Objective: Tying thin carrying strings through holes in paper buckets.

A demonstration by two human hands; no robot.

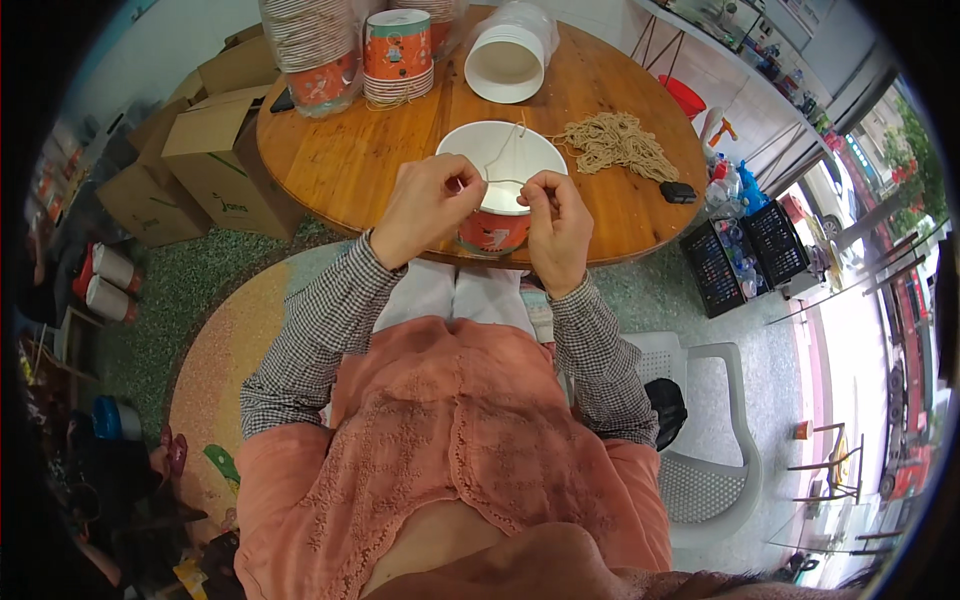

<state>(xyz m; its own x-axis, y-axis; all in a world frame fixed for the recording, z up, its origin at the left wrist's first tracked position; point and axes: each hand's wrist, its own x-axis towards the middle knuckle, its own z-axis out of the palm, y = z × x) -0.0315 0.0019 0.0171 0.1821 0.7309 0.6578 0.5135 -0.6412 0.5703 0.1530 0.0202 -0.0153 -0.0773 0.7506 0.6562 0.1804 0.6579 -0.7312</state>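
Observation:
A white paper bucket (pixel 500 160) with an orange printed outside stands at the near edge of the round wooden table (pixel 340 160). My left hand (pixel 425 205) grips its left rim and pinches one end of a thin beige string (pixel 503 157). My right hand (pixel 555 225) pinches the string's other end at the bucket's right rim. The string loops up across the bucket's open mouth. A loose heap of beige strings (pixel 618 143) lies on the table to the right of the bucket.
Stacks of printed paper buckets (pixel 398 55) and wrapped bucket stacks (pixel 312 50) stand at the table's far side, with a bagged white stack (pixel 508 55) lying on its side. A small black object (pixel 678 192) lies near the right edge. Cardboard boxes (pixel 205 150) stand left; a white plastic chair (pixel 710 440) stands right.

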